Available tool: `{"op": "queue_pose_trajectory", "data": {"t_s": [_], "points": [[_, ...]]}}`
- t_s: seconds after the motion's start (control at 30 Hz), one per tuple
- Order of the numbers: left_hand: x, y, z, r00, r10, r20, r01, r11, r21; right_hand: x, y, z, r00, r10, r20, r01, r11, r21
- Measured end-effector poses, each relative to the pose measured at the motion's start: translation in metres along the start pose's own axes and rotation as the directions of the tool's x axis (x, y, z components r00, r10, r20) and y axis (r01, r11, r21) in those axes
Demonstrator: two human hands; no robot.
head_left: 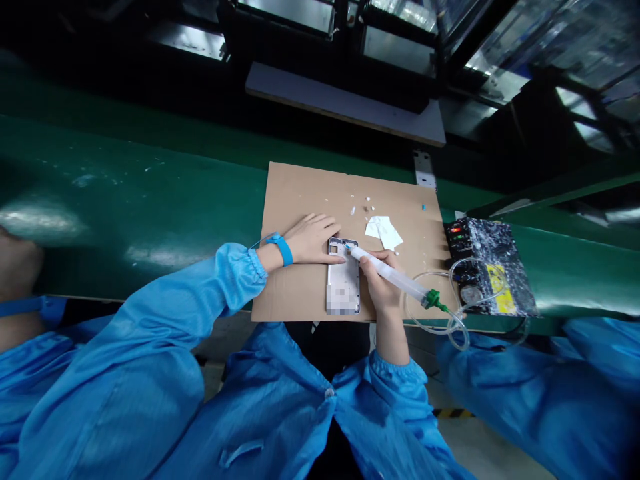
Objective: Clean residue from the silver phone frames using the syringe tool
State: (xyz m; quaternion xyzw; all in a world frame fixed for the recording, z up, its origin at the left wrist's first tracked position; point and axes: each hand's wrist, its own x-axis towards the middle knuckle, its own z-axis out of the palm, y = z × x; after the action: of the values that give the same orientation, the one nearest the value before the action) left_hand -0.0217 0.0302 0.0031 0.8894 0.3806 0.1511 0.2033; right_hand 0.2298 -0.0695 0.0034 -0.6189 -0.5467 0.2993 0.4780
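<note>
A silver phone back cover (343,283) lies flat on a brown cardboard sheet (300,200). My left hand (313,239) rests on the cardboard at the cover's upper left corner, fingers pressed against its edge; a blue wrist strap sits on that wrist. My right hand (380,280) is wrapped round a clear glue syringe (395,275), whose blue tip touches the top edge of the cover. A clear hose runs from the syringe's green end cap (433,299) to the right.
A spattered black dispenser control box (487,267) stands right of the cardboard, with the hose looped (453,313) before it. A crumpled white wipe (383,231) and small white bits lie on the cardboard's far part. The green conveyor belt (125,200) stretches left. Another person's blue sleeve (550,393) is at right.
</note>
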Motion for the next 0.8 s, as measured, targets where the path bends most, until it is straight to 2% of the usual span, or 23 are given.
{"op": "queue_pose_trajectory", "data": {"t_s": [0.8], "points": [[0.000,-0.001,0.001,1.000,0.000,0.003,0.000,1.000,0.001,0.000,0.011,0.001,1.000,0.017,-0.006,-0.017,1.000,0.018]]}}
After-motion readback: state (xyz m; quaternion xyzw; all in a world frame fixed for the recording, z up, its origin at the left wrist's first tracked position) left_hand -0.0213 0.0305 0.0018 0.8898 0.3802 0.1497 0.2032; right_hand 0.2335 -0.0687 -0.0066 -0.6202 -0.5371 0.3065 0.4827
